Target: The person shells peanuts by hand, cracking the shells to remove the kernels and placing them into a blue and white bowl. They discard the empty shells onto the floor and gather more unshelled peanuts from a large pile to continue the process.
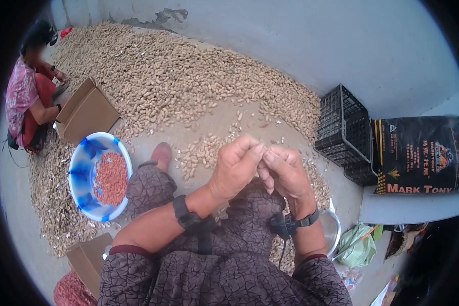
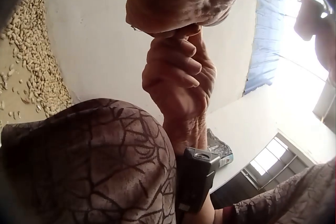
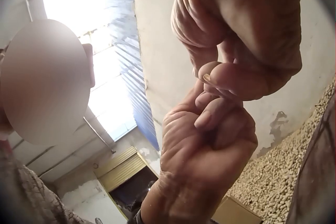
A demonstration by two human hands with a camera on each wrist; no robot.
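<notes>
My left hand [image 1: 234, 166] and right hand [image 1: 289, 171] meet at the fingertips above my lap, thumbs and index fingers pinched. What they pinch is small and almost wholly covered by the fingers; it looks like a peanut, though its shape is unclear. From the left wrist, my left hand [image 2: 178, 1] is close at the top, touching the curled fingers of my right hand [image 2: 176, 74]. In the right wrist view, my right hand [image 3: 247, 29] presses against my left hand [image 3: 207, 140]. Unshelled peanuts [image 1: 199, 153] lie scattered on the floor beyond my hands.
A large peanut heap [image 1: 173, 76] runs along the wall. At left stand a blue-and-white basin [image 1: 79, 188] of reddish kernels, a cardboard box [image 1: 89, 115] and a squatting person [image 1: 23, 102]. Black crates [image 1: 341, 127], a black sack [image 1: 418, 153] and a metal bowl [image 1: 332, 229] are at right.
</notes>
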